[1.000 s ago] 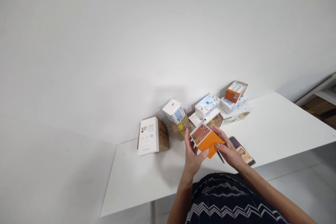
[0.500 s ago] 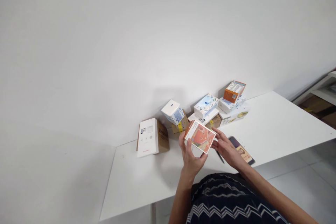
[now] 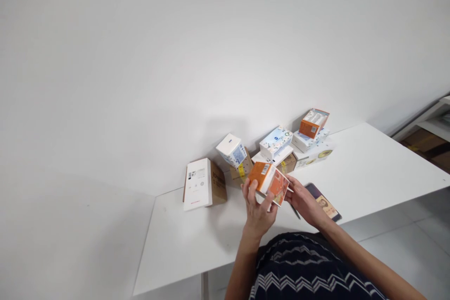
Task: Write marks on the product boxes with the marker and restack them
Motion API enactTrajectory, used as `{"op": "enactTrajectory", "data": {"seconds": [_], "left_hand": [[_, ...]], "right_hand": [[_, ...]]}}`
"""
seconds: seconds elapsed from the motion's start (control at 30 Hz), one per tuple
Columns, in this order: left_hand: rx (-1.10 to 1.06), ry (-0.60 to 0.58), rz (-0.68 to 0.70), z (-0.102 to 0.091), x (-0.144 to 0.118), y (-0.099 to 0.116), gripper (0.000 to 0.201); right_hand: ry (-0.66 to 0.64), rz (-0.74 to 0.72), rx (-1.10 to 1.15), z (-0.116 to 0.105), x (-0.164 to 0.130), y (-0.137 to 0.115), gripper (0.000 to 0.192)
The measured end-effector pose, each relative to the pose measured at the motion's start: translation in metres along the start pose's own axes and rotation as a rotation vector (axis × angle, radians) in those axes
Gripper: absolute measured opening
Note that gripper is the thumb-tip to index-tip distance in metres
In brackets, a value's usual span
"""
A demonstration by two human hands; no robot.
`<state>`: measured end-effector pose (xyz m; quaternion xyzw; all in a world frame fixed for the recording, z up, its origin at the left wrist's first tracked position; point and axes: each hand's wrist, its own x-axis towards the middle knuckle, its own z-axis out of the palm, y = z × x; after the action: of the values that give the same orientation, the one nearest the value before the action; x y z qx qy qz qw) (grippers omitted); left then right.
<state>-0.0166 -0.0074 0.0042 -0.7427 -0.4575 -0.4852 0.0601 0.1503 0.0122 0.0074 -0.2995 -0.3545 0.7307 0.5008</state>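
Both the left hand (image 3: 258,211) and right hand (image 3: 305,202) grasp a glossy orange cardboard box (image 3: 269,182) above the table's (image 3: 369,168) near edge.

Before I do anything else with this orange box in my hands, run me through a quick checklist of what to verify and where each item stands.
1. Both hands on the box: left hand and right hand each grip the orange box. Ok.
2. Box clear of the table: held in the air above it. Ok.
3. Barcode label visible: it faces up on the orange side. Ok.
4. Box flaps closed: cannot tell.
5. Phone out of the way: it lies right by the right wrist. Not ok.
6. Stacked boxes by the wall stable: several sit tilted on one another. Not ok.
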Motion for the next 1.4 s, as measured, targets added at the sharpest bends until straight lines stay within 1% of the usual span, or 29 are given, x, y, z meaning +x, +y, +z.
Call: {"op": "enactTrajectory", "data": {"seconds": [0.03,0.1,0.17,0.2,0.23,0.3,0.37,0.43,0.53,0.67,0.7,0.73,0.77,0.8,0.83,0.93,1.03,1.1,1.2,1.3,1.4], "left_hand": [[-0.089,0.016,-0.135,0.000,0.001,0.001,0.074],[-0.368,0.058,-0.503,-0.001,0.005,0.001,0.079],[-0.701,0.108,-0.869,-0.002,0.010,0.000,0.072],[-0.852,0.131,-1.003,-0.002,0.011,-0.001,0.067],[-0.979,0.153,-1.097,-0.002,0.013,-0.001,0.062],[-1.147,0.187,-1.199,-0.001,0.014,-0.002,0.054],[-1.246,0.173,-1.235,0.000,0.013,-0.001,0.050],[-1.293,0.136,-1.243,0.000,0.012,0.001,0.047],[-1.302,0.087,-1.255,0.001,0.011,0.002,0.047],[-1.306,0.066,-1.271,0.001,0.011,0.000,0.051],[-1.304,0.069,-1.276,0.001,0.011,0.000,0.051],[-1.299,0.075,-1.284,0.001,0.011,-0.001,0.052],[-1.289,0.087,-1.293,0.001,0.011,-0.001,0.052],[-1.276,0.102,-1.303,0.001,0.011,-0.001,0.052],[-1.260,0.122,-1.314,0.001,0.011,0.000,0.053],[-1.215,0.177,-1.333,-0.001,0.013,0.001,0.054],[-1.173,0.211,-1.333,-0.004,0.014,0.002,0.053],[-1.140,0.229,-1.330,-0.005,0.015,0.002,0.053],[-1.107,0.235,-1.333,-0.003,0.014,0.003,0.054],[-1.116,0.241,-1.332,0.000,0.014,0.004,0.055],[-1.193,0.280,-1.352,0.001,0.015,0.005,0.053]], "right_hand": [[0.023,-0.003,-0.008,-0.001,0.000,-0.001,0.042],[0.087,-0.013,-0.013,-0.004,0.001,-0.004,0.038],[0.168,-0.028,-0.015,-0.007,0.002,-0.007,0.036],[0.202,-0.032,-0.016,-0.009,0.003,-0.007,0.035],[0.224,-0.032,-0.020,-0.010,0.003,-0.007,0.035],[0.230,-0.012,-0.041,-0.011,0.004,-0.005,0.035],[0.196,0.008,-0.087,-0.011,0.004,-0.002,0.037],[0.159,0.010,-0.162,-0.010,0.002,0.001,0.039],[0.124,-0.002,-0.285,-0.010,-0.001,0.003,0.041],[0.096,-0.019,-0.335,-0.017,0.004,0.009,0.042],[0.113,-0.003,-0.408,-0.022,0.008,0.014,0.045],[0.138,0.033,-0.533,-0.028,0.013,0.021,0.048],[0.169,0.083,-0.687,-0.036,0.018,0.030,0.051],[0.197,0.160,-0.899,-0.045,0.023,0.040,0.053],[0.210,0.229,-1.026,-0.055,0.026,0.051,0.051],[0.221,0.400,-1.253,-0.087,0.029,0.085,0.036],[0.219,0.531,-1.435,-0.111,0.022,0.112,0.033],[0.202,0.588,-1.517,-0.121,0.017,0.124,0.033],[0.167,0.634,-1.585,-0.128,0.015,0.136,0.028],[0.160,0.655,-1.604,-0.131,0.017,0.144,0.024],[0.176,0.661,-1.580,-0.133,0.015,0.146,0.027]]}}
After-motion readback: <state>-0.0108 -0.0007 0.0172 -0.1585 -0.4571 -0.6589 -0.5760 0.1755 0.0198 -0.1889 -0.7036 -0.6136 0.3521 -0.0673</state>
